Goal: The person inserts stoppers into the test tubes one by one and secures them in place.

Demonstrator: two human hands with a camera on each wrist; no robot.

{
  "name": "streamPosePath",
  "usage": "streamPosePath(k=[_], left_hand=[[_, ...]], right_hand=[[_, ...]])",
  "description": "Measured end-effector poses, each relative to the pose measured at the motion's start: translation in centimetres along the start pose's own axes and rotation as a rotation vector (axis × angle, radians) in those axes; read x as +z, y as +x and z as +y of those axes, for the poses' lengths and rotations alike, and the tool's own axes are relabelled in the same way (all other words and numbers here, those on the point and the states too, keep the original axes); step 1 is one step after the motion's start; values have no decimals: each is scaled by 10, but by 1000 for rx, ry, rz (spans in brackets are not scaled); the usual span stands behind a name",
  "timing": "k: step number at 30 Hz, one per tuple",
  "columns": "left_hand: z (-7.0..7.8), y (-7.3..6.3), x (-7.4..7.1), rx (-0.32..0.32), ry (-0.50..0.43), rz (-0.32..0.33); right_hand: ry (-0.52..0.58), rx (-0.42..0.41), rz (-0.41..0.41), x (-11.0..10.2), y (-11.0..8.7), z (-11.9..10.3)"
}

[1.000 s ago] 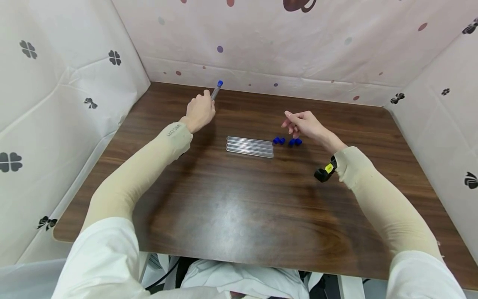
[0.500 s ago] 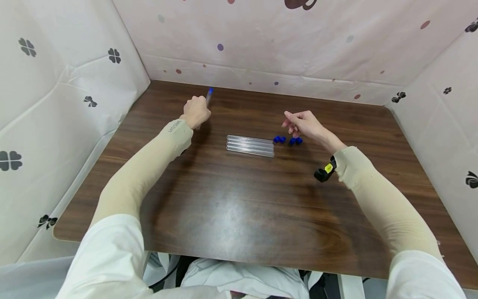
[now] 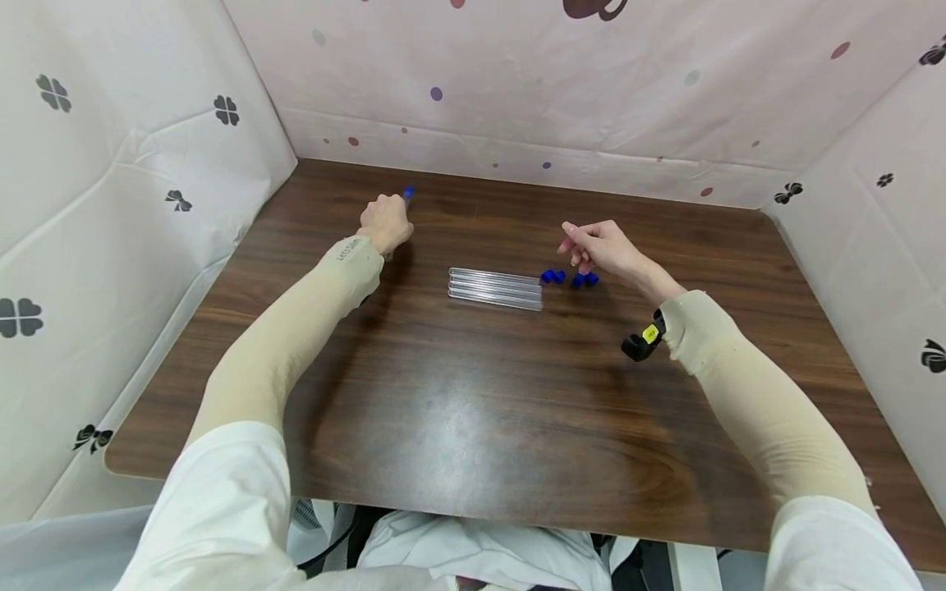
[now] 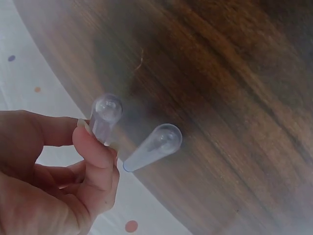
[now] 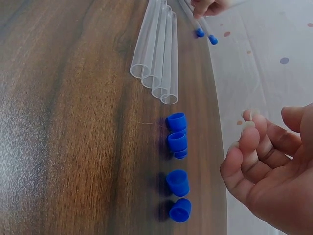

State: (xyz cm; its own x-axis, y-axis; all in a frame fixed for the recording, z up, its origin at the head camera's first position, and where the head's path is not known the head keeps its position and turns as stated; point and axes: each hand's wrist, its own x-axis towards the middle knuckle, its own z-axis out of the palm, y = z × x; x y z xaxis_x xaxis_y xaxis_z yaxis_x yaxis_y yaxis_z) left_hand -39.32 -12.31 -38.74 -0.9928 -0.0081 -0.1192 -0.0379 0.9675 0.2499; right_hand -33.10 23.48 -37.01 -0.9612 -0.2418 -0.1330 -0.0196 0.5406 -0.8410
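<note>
My left hand (image 3: 384, 223) pinches a clear test tube (image 4: 105, 115) between thumb and fingers at the far left of the table. A blue cap (image 3: 409, 192) on its far end shows beyond the knuckles in the head view. Beside it, in the left wrist view, a second clear tube (image 4: 156, 147) lies on the wood. Two blue-capped ends appear side by side in the right wrist view, the nearer cap (image 5: 199, 33) close to the left hand. My right hand (image 3: 602, 246) hovers with loosely curled fingers, holding nothing, just beyond several loose blue caps (image 5: 177, 183).
Several uncapped clear tubes (image 3: 495, 289) lie parallel in the middle of the brown table (image 3: 473, 394), their open ends facing the loose caps. A patterned white sheet (image 3: 488, 90) rises behind the table's far edge, with similar sheets at both sides.
My left hand has moved left and lowered the capped tube toward the table, its blue cap shifting left and down in the head view. The right hand stays nearly still.
</note>
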Motion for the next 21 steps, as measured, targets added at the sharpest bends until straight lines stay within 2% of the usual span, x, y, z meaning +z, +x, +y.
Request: streamPosePath(k=[8,21], left_hand=[[-3,1,2,-11,15,-56],[-7,2,3,7,31,-57]], right_hand=[[-17,10,-7,0,0,0],[13,29,-35,0,-4,-6]])
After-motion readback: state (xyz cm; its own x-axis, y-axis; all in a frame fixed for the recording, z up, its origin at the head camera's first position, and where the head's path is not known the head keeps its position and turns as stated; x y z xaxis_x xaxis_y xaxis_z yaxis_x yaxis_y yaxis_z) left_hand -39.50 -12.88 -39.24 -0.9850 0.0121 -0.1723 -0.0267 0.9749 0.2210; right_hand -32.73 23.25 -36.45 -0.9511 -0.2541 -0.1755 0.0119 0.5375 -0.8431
